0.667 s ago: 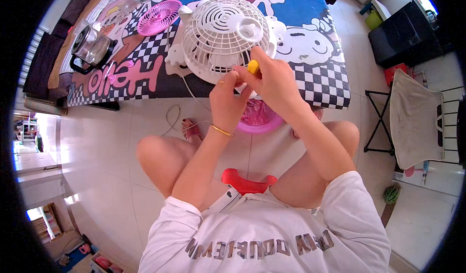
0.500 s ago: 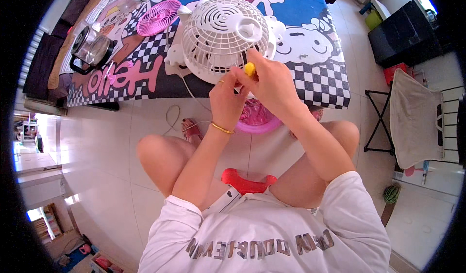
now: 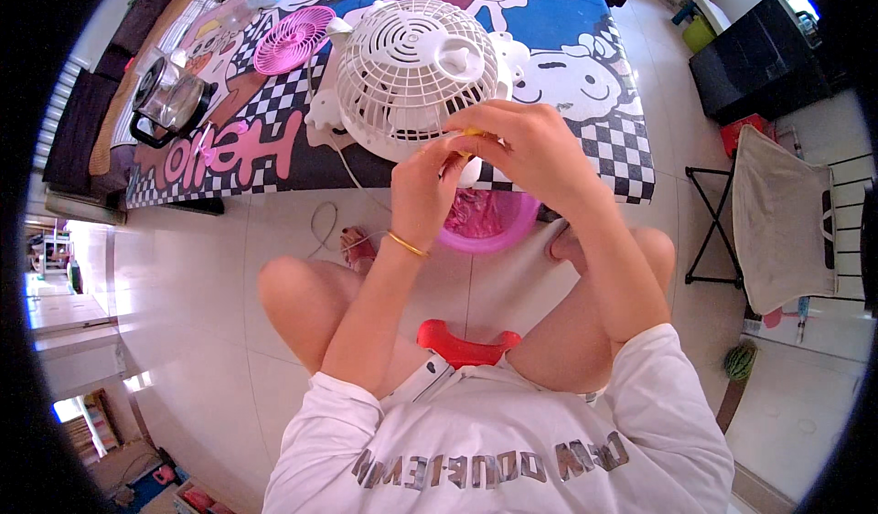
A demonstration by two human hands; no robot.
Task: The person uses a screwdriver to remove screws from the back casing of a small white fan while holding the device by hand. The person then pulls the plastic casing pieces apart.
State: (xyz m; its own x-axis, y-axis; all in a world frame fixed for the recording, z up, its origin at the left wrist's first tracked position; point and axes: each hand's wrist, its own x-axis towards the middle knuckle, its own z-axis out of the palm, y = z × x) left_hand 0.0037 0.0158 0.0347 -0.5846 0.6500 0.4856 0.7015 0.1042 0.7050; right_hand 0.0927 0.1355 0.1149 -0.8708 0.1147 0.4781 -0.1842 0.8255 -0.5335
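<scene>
Working just beside the near rim of a white electric fan, its domed grille uppermost on the cloth-covered table, the right hand curls closed around a small yellow object, mostly hidden by the fingers. The left hand meets it with bent fingers; whether these grip anything cannot be told. The step appears to be fine two-handed manipulation; continuing it would call for steady, aligned fingertips.

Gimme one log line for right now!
right hand: holds yellow object, mostly hidden | left hand: close beside it | white cage: on table, beyond hands | pink grille: left of cage
</scene>
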